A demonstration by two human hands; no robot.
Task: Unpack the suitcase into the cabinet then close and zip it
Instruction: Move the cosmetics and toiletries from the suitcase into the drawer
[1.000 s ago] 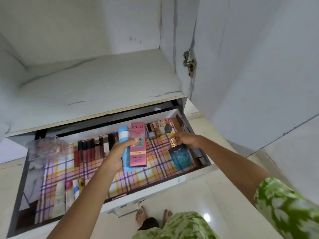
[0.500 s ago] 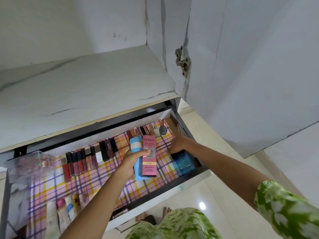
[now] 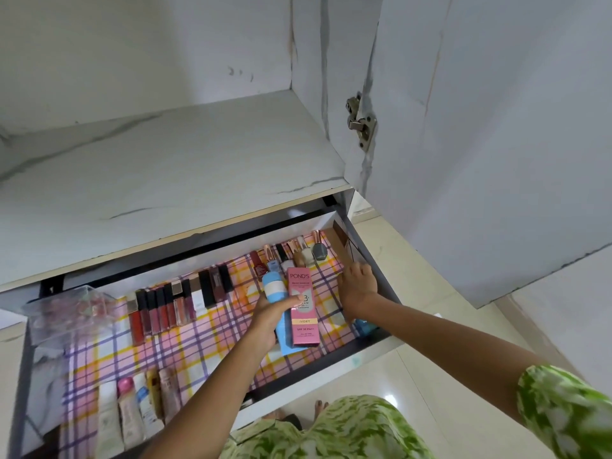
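Two items, a pink Pond's box (image 3: 302, 306) and a blue tube (image 3: 280, 303), are gripped together in the left hand (image 3: 267, 318) above the open drawer (image 3: 374, 260). The right hand (image 3: 357, 286), fingers relaxed, rests by the drawer's right edge above a blue bottle (image 3: 363, 327). Lipsticks (image 3: 162, 311) line the back edge; five tubes (image 3: 139, 409) lie at the front-left corner.

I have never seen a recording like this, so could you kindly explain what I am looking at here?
There is no machine: a camera worn on a person's head looks down at their two bare arms. Below is an open drawer lined with checked paper, with lip glosses in a row and tubes near the front. The left hand holds a pink Pond's box and a blue tube together. The right hand reaches to the drawer's right side; what it touches is unclear.
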